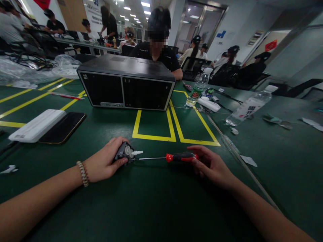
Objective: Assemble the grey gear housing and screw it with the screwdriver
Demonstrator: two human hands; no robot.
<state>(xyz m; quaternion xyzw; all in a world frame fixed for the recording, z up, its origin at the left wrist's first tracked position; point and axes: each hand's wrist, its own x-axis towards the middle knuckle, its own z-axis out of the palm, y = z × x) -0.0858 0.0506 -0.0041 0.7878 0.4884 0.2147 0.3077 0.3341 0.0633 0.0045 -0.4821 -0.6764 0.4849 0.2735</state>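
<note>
My left hand [107, 159] grips a small dark grey gear housing [121, 151], with pale gears and a white shaft showing on its right side. A screwdriver [180, 157] with a red and black handle lies level between my hands. Its thin metal blade reaches left to the lower right edge of the housing, where the tip appears to meet it. The fingers of my right hand [213, 164] are closed around the handle's end, thumb in front. What the left palm covers of the housing is hidden.
Behind my hands stands a large black case [126, 84] on the green table [156, 208]. To the left lie a black phone [63, 127] and a white box [37, 125]. Two plastic bottles, one upright [198, 89] and one tilted [249, 106], are on the right. A person [174, 60] sits opposite.
</note>
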